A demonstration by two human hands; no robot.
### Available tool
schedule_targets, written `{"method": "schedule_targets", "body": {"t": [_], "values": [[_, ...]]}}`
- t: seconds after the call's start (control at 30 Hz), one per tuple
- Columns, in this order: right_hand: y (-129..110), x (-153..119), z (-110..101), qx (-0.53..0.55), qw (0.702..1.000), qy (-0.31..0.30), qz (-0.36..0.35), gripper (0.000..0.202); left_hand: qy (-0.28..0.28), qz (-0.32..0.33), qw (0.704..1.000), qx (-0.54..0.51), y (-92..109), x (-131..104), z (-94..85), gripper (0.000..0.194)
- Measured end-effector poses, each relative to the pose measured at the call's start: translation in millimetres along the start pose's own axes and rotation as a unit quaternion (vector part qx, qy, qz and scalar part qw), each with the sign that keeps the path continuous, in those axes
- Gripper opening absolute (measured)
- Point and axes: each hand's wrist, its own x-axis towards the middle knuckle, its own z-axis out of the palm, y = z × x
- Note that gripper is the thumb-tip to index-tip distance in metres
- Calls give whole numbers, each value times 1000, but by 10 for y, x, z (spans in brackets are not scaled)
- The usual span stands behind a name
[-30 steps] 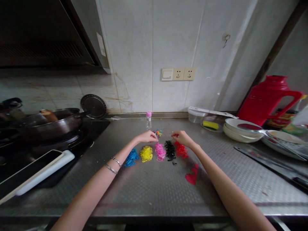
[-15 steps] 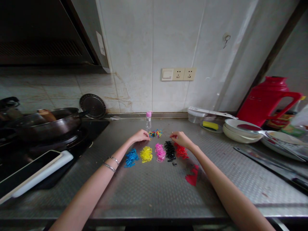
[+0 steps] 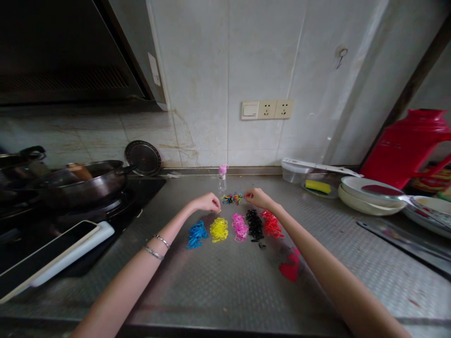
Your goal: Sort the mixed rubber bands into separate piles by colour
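Note:
Small rubber bands lie sorted by colour in a row: a blue pile point(image 3: 197, 234), a yellow pile point(image 3: 219, 229), a pink pile point(image 3: 240, 227), a black pile point(image 3: 255, 226) and a red pile point(image 3: 272, 224). Behind them is a mixed-colour pile point(image 3: 232, 198). My left hand point(image 3: 207, 203) is pinched just above and behind the yellow pile, with a tiny yellowish band at its fingertips. At the right edge of the mixed pile, my right hand point(image 3: 258, 197) has its fingers drawn together; what they hold, if anything, is too small to see.
A small clear bottle with a pink cap point(image 3: 223, 177) stands behind the mixed pile. A red scrap point(image 3: 290, 266) lies by my right forearm. On the left are a pan point(image 3: 95, 180) and phone point(image 3: 52, 249); at right, bowls point(image 3: 366, 202), a knife point(image 3: 398, 244) and a red thermos point(image 3: 405, 145).
My left hand has moved from beside the mixed pile toward the yellow pile. My right hand has shifted left, to the mixed pile's edge. The view has turned slightly left.

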Motion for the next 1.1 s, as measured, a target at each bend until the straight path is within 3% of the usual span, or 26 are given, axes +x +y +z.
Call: {"method": "schedule_targets", "body": {"t": [0.17,0.33,0.73,1.1], "values": [[58,141,135,-41,998,-33,36,25,-113,-3,994,2,63,-216,-65,16],[5,97,150,-54,997,-31,45,25,-138,-28,990,-24,100,-303,-55,22],[-161,-15,138,-105,993,-13,53,26,9,-49,991,-122,-44,-429,-89,33],[-259,-78,128,-152,988,-12,37,28,158,-93,964,-192,-281,-385,-138,31]]}}
